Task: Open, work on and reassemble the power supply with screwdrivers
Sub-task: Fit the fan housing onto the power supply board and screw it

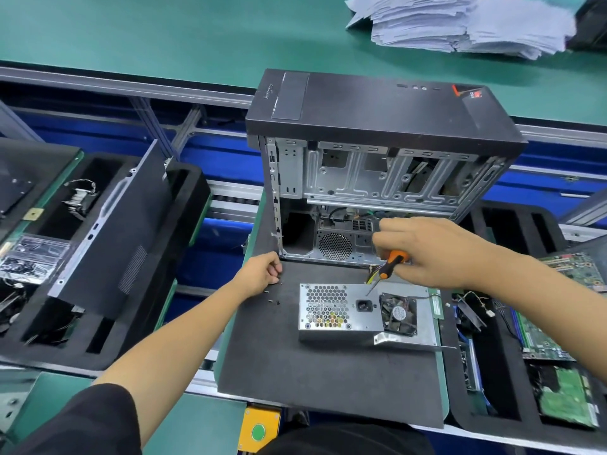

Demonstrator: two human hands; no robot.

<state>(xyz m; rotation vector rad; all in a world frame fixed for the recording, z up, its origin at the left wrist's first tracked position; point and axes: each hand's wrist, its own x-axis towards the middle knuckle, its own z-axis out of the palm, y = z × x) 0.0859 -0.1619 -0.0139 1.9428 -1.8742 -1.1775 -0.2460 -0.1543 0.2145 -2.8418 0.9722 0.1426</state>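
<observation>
The silver power supply lies on the black mat with its honeycomb grille, socket and small fan facing up. My right hand grips an orange-and-black screwdriver whose tip points down at the supply's top near the socket. My left hand rests on the mat to the left with fingers curled, beside a few small black screws. Whether it holds a screw is hidden.
An open black computer case stands behind the supply. A foam tray with a case side panel sits left. Circuit boards and cables lie in a tray on the right. Paper stacks are far back.
</observation>
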